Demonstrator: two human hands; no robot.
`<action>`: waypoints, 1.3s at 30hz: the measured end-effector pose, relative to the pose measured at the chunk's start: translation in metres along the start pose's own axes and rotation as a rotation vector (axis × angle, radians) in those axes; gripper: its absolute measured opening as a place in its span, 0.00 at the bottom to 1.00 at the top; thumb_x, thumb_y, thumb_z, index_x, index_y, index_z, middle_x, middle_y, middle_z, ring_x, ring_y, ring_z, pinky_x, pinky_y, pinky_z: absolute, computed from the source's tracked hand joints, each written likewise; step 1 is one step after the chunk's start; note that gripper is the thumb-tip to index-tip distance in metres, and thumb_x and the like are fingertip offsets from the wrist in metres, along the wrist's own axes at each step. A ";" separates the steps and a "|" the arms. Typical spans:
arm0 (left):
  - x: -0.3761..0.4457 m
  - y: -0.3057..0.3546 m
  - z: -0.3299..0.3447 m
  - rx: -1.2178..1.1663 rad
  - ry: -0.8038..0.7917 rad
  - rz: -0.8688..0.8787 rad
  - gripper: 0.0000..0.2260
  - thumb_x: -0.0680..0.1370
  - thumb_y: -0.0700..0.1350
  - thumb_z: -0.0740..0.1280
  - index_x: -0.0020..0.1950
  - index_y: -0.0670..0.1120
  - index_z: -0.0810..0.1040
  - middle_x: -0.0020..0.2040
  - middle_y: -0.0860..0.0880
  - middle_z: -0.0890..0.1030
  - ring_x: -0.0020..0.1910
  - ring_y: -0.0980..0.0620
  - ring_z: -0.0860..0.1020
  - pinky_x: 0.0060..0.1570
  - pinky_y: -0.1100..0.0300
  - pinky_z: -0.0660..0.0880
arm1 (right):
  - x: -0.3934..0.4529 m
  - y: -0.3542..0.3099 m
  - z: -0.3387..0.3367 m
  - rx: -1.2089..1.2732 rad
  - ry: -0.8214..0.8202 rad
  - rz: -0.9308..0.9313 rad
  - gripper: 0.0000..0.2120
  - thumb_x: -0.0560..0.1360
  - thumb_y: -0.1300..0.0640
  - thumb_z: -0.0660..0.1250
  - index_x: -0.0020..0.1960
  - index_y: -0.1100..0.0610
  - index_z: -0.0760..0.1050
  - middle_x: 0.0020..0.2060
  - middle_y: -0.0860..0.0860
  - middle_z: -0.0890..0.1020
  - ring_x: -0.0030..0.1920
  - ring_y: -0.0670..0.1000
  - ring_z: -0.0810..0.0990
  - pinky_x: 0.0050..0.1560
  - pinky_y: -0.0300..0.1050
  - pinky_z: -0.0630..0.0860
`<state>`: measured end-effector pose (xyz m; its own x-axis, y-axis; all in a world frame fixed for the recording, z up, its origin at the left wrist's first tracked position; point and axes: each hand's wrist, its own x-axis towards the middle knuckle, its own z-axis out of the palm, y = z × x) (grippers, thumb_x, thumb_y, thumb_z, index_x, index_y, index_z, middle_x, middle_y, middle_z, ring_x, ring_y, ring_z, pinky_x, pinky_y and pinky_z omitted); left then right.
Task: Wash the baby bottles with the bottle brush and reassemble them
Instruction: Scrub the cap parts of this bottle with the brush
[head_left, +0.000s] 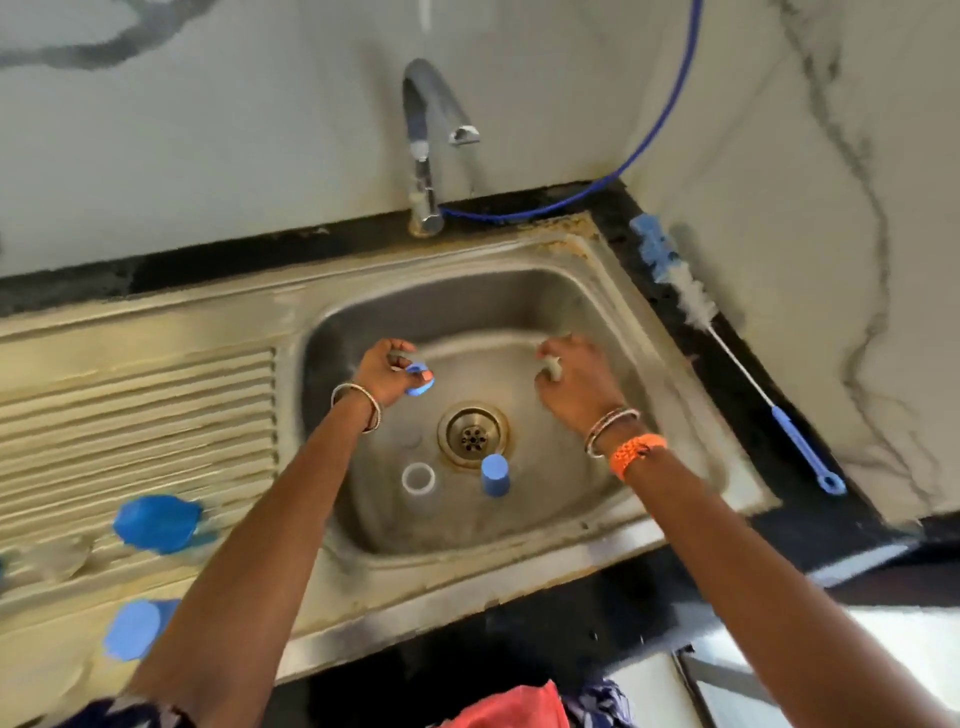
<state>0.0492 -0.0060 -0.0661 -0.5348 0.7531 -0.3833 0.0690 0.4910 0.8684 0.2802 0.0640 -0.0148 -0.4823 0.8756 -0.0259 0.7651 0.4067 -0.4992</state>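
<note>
Two hands over sink (675, 525). Bottle brush (727, 343) idle on counter at 3 o'clock, well apart. Clear bottle (418, 479) upright near drain, blue cap (494, 474) beside it. Left hand (387, 371) pinches blue ring (420, 379); right hand (576, 382) curled round small pale part, identity unclear. Best rinse under tap, grip firm; wet pieces likely slippery.

Bottle (418, 479), cap (494, 474) in sink (675, 519); brush (727, 353) right.
</note>
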 end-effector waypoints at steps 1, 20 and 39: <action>0.006 -0.004 -0.005 0.050 0.022 0.009 0.19 0.69 0.32 0.74 0.56 0.39 0.74 0.39 0.47 0.74 0.40 0.50 0.73 0.37 0.72 0.70 | 0.013 -0.009 0.019 0.007 -0.084 -0.042 0.14 0.73 0.62 0.64 0.58 0.59 0.76 0.58 0.57 0.76 0.60 0.58 0.73 0.60 0.45 0.66; 0.084 -0.081 -0.003 0.714 -0.026 -0.036 0.27 0.72 0.35 0.68 0.70 0.45 0.67 0.69 0.40 0.64 0.67 0.40 0.65 0.66 0.56 0.61 | 0.091 -0.027 0.173 -0.192 -0.501 -0.221 0.15 0.74 0.63 0.60 0.58 0.56 0.77 0.55 0.55 0.78 0.55 0.59 0.77 0.51 0.48 0.74; 0.000 -0.019 -0.002 -0.277 0.444 -0.311 0.09 0.79 0.39 0.61 0.48 0.33 0.77 0.44 0.36 0.81 0.47 0.45 0.76 0.40 0.56 0.69 | 0.061 -0.066 0.128 0.535 0.074 0.106 0.04 0.70 0.62 0.69 0.43 0.61 0.83 0.39 0.57 0.85 0.41 0.54 0.82 0.50 0.48 0.77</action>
<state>0.0461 -0.0159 -0.0823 -0.7987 0.3088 -0.5164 -0.3367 0.4818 0.8090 0.1458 0.0569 -0.0938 -0.3682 0.9285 -0.0486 0.4752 0.1430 -0.8682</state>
